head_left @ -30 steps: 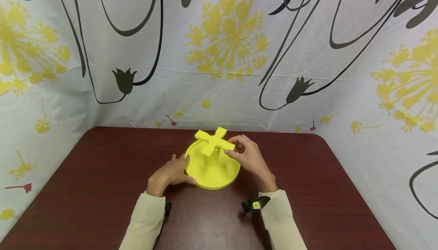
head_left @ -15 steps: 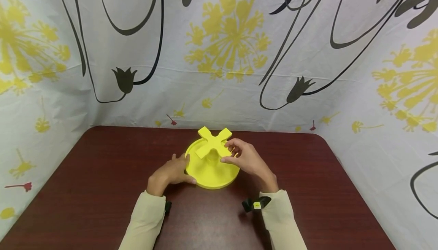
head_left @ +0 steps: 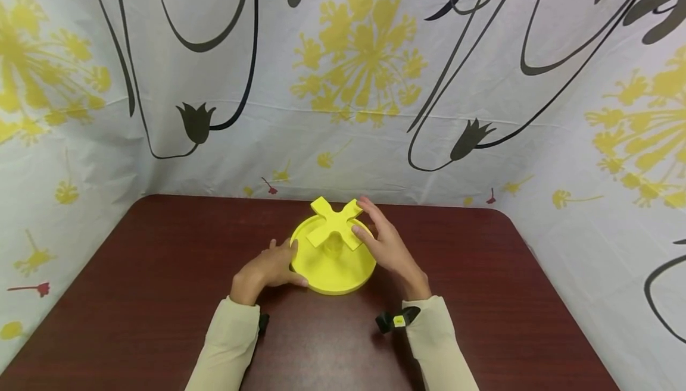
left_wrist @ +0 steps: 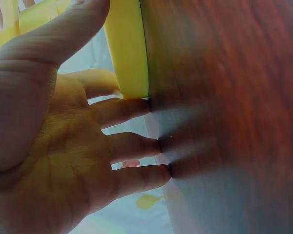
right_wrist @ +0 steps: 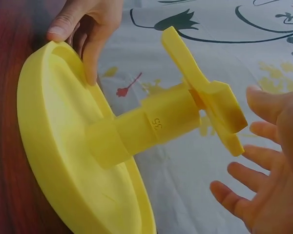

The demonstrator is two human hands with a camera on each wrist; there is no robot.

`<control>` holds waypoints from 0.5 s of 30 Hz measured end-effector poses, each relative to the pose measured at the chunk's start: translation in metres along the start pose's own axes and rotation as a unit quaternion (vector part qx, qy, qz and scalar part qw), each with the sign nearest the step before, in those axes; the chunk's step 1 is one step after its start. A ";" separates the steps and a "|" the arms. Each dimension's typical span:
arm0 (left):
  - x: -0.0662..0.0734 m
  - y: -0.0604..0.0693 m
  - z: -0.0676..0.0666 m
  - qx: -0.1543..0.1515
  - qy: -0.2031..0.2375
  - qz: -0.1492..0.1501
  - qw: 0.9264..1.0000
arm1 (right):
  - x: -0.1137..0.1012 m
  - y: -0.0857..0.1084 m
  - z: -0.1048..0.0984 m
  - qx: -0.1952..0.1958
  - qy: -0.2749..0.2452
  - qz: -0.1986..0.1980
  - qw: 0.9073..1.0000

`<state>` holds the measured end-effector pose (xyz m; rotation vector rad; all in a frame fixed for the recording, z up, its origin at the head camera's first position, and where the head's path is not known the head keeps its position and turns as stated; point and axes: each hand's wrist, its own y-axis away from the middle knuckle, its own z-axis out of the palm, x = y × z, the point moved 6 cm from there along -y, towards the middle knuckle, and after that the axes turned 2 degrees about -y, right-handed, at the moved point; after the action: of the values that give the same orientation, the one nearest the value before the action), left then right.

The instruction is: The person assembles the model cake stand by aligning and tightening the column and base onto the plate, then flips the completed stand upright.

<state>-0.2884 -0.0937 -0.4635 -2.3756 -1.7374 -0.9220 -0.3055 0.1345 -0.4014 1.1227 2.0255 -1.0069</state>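
Observation:
A yellow round dish-like base [head_left: 337,281] stands on the table, with a stepped post [right_wrist: 151,119] marked "35" rising from its middle. On top of the post sits a yellow cross-shaped knob [head_left: 336,223]. My left hand [head_left: 270,267] holds the base's rim at the left, thumb at the near side and index finger farther back; in the left wrist view its other fingers [left_wrist: 141,178] reach down to the table. My right hand [head_left: 393,251] is beside the knob with fingers extended and thumb apart from them. The right wrist view shows a small gap between that thumb and the knob.
The dark red wooden table [head_left: 134,296] extends around the base and toward me. Behind it hangs a white cloth [head_left: 343,159] printed with yellow and dark flowers. Black straps [head_left: 399,321] sit at both wrists.
The cross-shaped knob turned clockwise a little between the first two frames, then stayed. My right hand has since let go and straightened its fingers. The left hand keeps its place on the base.

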 end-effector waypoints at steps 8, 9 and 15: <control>-0.002 -0.002 0.001 -0.004 -0.001 -0.004 1.000 | 0.001 -0.002 0.005 -0.008 -0.006 -0.014 1.000; -0.002 -0.003 0.002 -0.004 -0.001 -0.004 1.000 | 0.002 -0.002 0.005 -0.006 -0.004 -0.014 1.000; -0.002 -0.002 0.001 -0.002 -0.001 -0.003 1.000 | 0.004 -0.002 0.008 -0.017 0.013 0.012 1.000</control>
<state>-0.2902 -0.0938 -0.4662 -2.3768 -1.7464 -0.9249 -0.3078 0.1292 -0.4086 1.1438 2.0371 -0.9474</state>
